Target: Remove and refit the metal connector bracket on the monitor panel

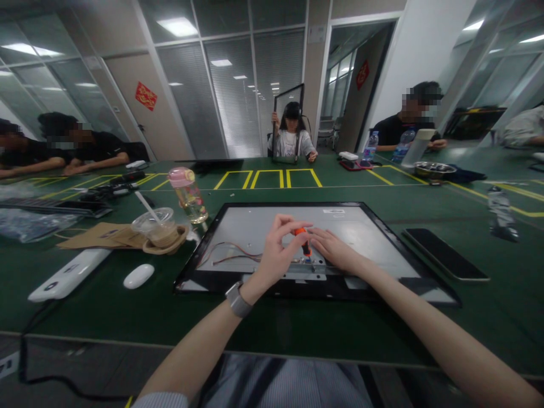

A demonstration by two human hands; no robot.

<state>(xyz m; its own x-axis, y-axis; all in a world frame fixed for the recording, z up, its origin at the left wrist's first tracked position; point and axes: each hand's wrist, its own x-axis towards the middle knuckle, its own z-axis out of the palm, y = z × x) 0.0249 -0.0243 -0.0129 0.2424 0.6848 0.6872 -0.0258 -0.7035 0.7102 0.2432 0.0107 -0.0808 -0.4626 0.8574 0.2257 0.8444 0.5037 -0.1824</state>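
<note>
A seated worker's left hand (278,249) pinches an orange-and-black screwdriver (303,241) between thumb and fingers, the tool standing slightly tilted just to the right of that palm, its lower end down at a metal bracket (317,272) along the near edge of a flat panel (250,222) in a black border. The right hand (335,248) lies open and palm down over the panel, fingers extended toward the screwdriver; whether its fingertips touch the handle, I cannot tell from here. Thin wires (236,247) run across the panel to the left of the left hand, and a wristwatch (238,299) sits on the wrist just behind it. Farther left of that hand, on the green table (170,323), are a white mouse-shaped object (139,276), a long white device (70,276) with a black cable, and a clear cup (156,224) with a straw in a brown holder; a pink-lidded bottle (189,195) stands beyond the cup. To the right of the right hand, just past the panel's border, rests a dark smartphone (445,255). Straight ahead of both hands, across the table, a co-worker (289,144) holds up a black rectangular frame (274,107), while other people sit along the far side.
</note>
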